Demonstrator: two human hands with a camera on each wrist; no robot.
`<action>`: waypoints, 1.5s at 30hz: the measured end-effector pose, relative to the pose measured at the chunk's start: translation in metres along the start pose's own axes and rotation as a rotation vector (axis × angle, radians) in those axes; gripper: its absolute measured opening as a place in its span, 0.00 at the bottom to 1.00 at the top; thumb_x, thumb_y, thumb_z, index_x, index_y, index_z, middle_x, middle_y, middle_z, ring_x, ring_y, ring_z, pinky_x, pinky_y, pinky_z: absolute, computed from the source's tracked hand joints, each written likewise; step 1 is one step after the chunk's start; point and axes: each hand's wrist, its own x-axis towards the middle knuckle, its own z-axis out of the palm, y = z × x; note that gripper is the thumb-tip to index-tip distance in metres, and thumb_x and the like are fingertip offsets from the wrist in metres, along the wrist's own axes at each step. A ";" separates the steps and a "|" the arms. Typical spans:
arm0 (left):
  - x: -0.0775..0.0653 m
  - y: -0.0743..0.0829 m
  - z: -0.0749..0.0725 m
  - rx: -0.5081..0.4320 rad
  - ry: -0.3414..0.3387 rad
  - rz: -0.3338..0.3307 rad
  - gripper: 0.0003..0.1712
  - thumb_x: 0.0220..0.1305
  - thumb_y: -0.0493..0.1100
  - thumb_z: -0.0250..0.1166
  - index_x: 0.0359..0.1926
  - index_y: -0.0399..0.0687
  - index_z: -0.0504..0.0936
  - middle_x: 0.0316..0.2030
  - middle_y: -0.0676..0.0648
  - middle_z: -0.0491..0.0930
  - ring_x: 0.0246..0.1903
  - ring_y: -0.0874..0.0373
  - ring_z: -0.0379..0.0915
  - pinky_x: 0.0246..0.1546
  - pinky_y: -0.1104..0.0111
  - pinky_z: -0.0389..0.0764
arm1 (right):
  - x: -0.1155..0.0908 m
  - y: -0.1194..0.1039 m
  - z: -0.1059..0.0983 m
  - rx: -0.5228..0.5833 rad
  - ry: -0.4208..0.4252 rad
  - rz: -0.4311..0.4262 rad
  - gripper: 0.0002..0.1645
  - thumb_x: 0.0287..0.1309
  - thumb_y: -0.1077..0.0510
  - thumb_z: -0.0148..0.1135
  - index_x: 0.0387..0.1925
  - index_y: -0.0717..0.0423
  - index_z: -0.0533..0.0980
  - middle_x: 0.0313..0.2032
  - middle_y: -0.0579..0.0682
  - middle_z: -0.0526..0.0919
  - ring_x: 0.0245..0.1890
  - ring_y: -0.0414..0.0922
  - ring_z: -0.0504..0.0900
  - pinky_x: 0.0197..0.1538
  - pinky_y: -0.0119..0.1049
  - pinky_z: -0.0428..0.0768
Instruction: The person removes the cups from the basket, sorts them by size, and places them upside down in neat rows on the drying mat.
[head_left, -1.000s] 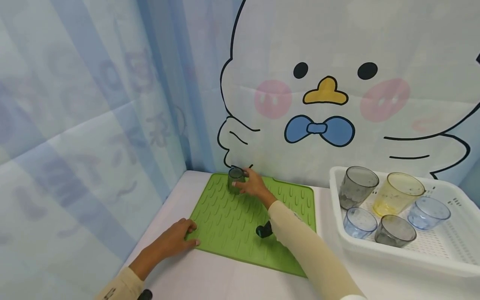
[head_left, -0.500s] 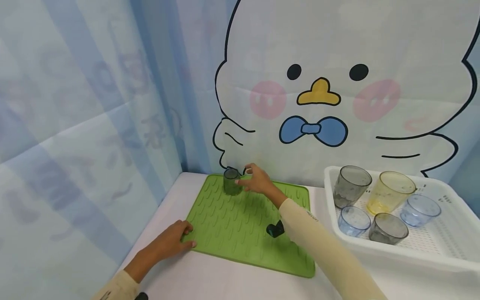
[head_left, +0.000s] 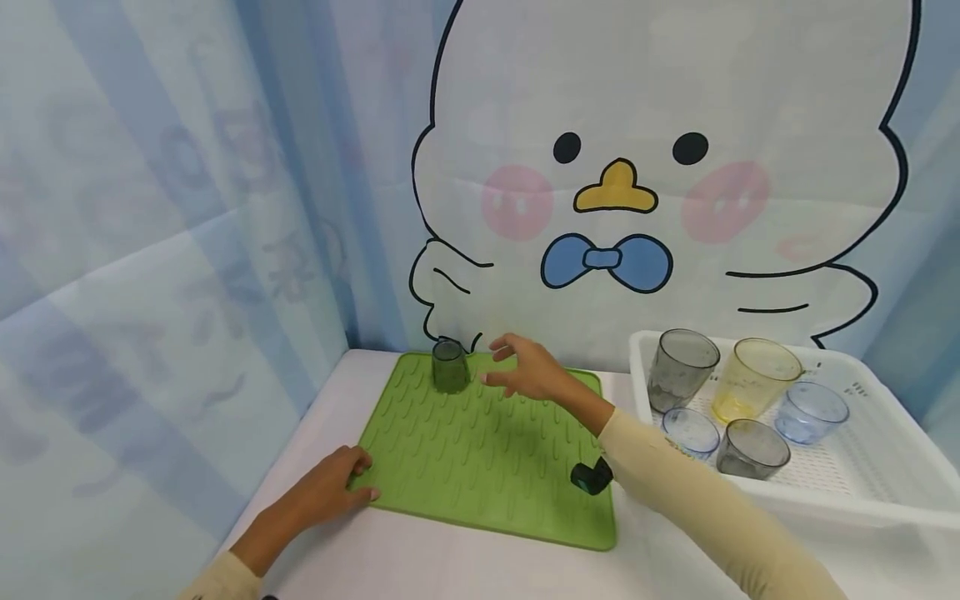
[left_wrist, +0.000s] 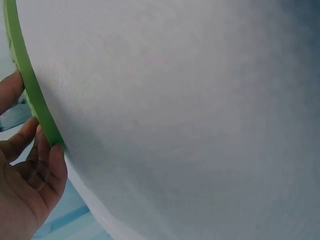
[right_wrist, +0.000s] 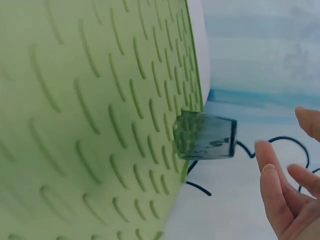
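A dark grey, see-through drinking glass [head_left: 450, 367] stands on the far left corner of a green ridged mat [head_left: 480, 467]. Which of its ends is up, I cannot tell. My right hand [head_left: 528, 371] hovers just to the right of it, fingers spread, touching nothing. The right wrist view has the same glass [right_wrist: 206, 136] apart from the fingertips [right_wrist: 267, 172]. At the mat's near left corner rests my left hand [head_left: 330, 486]. Its fingertips touch the green edge [left_wrist: 42, 112] in the left wrist view.
A white perforated basket [head_left: 885, 500] on the right holds several tumblers: a tall grey glass [head_left: 681, 371], a yellow glass [head_left: 756, 379], two blue glasses and a short grey glass [head_left: 752, 450]. A printed curtain [head_left: 615, 317] hangs behind the white table [head_left: 442, 554].
My right hand has let go of the grey glass and drawn back to the right, its fingers opening. The glass stays on the mat. My left hand keeps its place at the corner.
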 end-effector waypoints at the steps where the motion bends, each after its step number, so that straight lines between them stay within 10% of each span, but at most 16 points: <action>1: 0.000 0.000 0.000 0.002 -0.001 0.003 0.25 0.55 0.46 0.76 0.48 0.37 0.78 0.37 0.49 0.74 0.36 0.59 0.68 0.44 0.59 0.77 | -0.006 0.000 -0.003 -0.002 -0.002 -0.013 0.36 0.62 0.46 0.69 0.67 0.52 0.68 0.62 0.58 0.76 0.30 0.47 0.87 0.45 0.46 0.84; 32: 0.000 0.001 0.000 0.001 -0.056 -0.003 0.23 0.56 0.49 0.76 0.48 0.45 0.78 0.40 0.47 0.75 0.42 0.53 0.76 0.48 0.52 0.80 | -0.194 0.092 -0.113 0.083 0.109 -0.225 0.17 0.65 0.66 0.63 0.55 0.62 0.75 0.46 0.57 0.83 0.27 0.45 0.87 0.31 0.40 0.86; 37: -0.001 0.003 -0.001 0.009 -0.056 -0.007 0.22 0.55 0.48 0.76 0.47 0.46 0.78 0.39 0.48 0.75 0.41 0.55 0.75 0.46 0.54 0.79 | -0.211 0.120 -0.135 0.016 0.231 -0.156 0.16 0.66 0.65 0.62 0.55 0.62 0.76 0.45 0.34 0.83 0.27 0.46 0.87 0.33 0.37 0.86; 45: 0.001 0.006 -0.002 -0.002 -0.073 -0.025 0.23 0.55 0.48 0.76 0.48 0.46 0.78 0.39 0.47 0.75 0.41 0.54 0.75 0.47 0.53 0.79 | -0.237 0.155 -0.163 -0.102 0.332 -0.004 0.21 0.68 0.59 0.62 0.58 0.64 0.73 0.45 0.30 0.82 0.26 0.45 0.85 0.31 0.36 0.82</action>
